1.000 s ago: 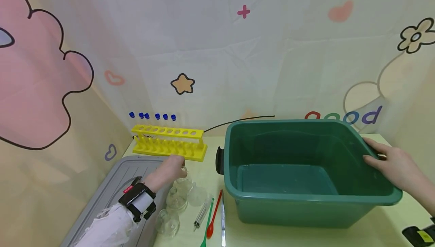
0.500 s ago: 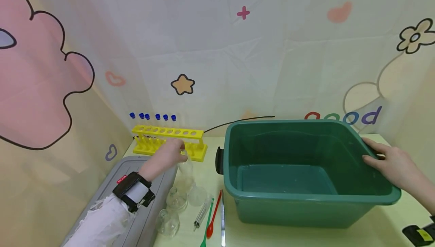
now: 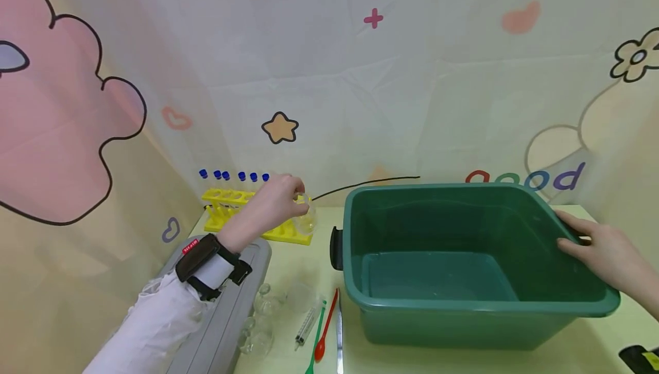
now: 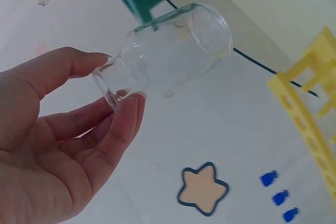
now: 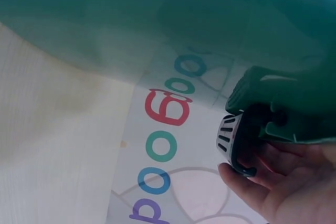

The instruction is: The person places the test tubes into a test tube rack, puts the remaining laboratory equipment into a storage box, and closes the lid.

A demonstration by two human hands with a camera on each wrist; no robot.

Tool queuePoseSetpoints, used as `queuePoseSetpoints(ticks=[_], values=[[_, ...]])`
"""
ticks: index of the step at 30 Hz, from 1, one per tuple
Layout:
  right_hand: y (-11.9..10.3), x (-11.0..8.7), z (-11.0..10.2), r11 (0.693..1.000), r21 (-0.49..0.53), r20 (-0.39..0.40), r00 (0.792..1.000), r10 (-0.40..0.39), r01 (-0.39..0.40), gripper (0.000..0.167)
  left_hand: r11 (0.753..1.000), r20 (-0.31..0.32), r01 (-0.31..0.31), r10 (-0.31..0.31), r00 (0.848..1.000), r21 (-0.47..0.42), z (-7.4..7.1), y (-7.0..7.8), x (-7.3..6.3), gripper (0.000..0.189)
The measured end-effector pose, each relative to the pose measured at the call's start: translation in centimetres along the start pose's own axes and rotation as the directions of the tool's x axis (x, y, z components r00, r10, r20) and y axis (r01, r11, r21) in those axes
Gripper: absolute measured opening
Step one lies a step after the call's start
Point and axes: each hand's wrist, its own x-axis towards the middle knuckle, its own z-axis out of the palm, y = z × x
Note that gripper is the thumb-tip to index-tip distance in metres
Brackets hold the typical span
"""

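My left hand (image 3: 275,205) pinches a clear glass bottle (image 4: 173,51) by its neck. In the left wrist view the bottle lies tilted, its wide base away from the fingers. In the head view it hangs in front of the right end of a yellow test tube rack (image 3: 290,235), left of a big green tub (image 3: 463,325). My right hand (image 3: 599,248) grips the tub's right rim. In the right wrist view its fingers curl at the rim beside a black handle (image 5: 231,139); some fingertips are hidden.
Two clear bottles (image 3: 256,337) stand by a grey lid (image 3: 226,311) at the left. Nearby lie a clear rounded piece (image 3: 300,297), a syringe (image 3: 307,326), a green stick (image 3: 317,337), a red spoon (image 3: 325,331) and a metal strip (image 3: 339,334). Several blue caps (image 3: 242,176) show above the rack.
My left hand has lifted the glass bottle off the table and carried it up and to the right, in front of the rack. The right hand keeps its grip on the tub.
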Motion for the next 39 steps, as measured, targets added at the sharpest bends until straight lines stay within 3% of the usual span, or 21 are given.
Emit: queuePoseSetpoints(ticks=[9, 15, 24, 29, 33, 39], values=[[-0.4, -0.1, -0.3, 0.999, -0.031, 0.029, 0.999, 0.021, -0.02, 0.053, 0.993, 0.029, -0.115, 0.115, 0.993, 0.004, -2.0, 3.8, 1.4, 0.022], [-0.4, 0.1, 0.0, 1.0, -0.004, 0.01, 1.0, 0.013, -0.013, 0.052, 0.984, 0.09, -0.176, 0.175, 0.98, 0.001, -3.2, 6.1, 2.1, 0.02], [-0.2, 0.0, -0.1, 1.0, 0.001, 0.006, 1.0, 0.023, -0.023, 0.053, 0.975, 0.188, -0.202, 0.183, 0.965, 0.091, -6.8, 9.2, 3.3, 0.015], [-0.3, -0.1, -0.3, 1.0, -0.009, 0.013, 1.0, 0.022, -0.022, 0.054, 0.963, 0.185, -0.234, 0.207, 0.961, 0.135, -8.4, 10.8, 3.8, 0.01], [-0.3, -0.4, -0.3, 1.0, -0.002, 0.011, 1.0, 0.021, -0.021, 0.054, 0.946, 0.185, -0.274, 0.242, 0.952, 0.171, -7.8, 12.0, 4.2, 0.009], [-0.3, -0.4, -0.2, 1.0, 0.001, -0.002, 1.0, 0.007, -0.007, 0.052, 0.953, 0.236, -0.287, 0.257, 0.937, 0.099, -4.2, 13.5, 5.1, 0.012]])
